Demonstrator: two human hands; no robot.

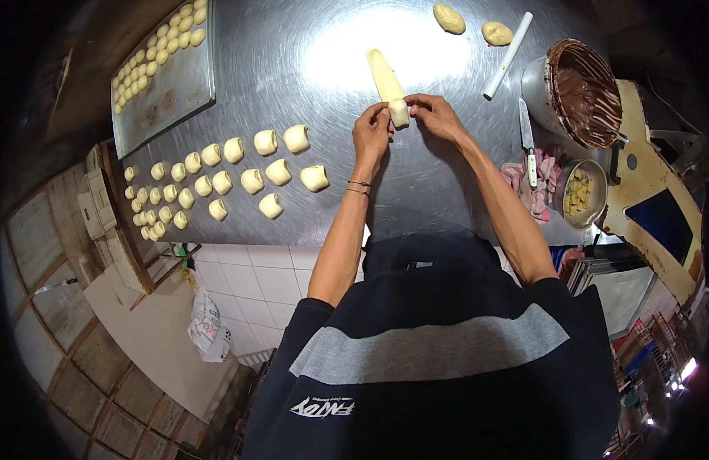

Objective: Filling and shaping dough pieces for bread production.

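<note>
A flattened dough strip [387, 77] lies on the steel table [308, 46], its near end being rolled up. That rolled end is pinched by the left hand [372, 130] and right hand [435, 115] from both sides, keeping the coil tight. Left of the strip, finished rolls [251, 165] are set in rows, apart.
</note>
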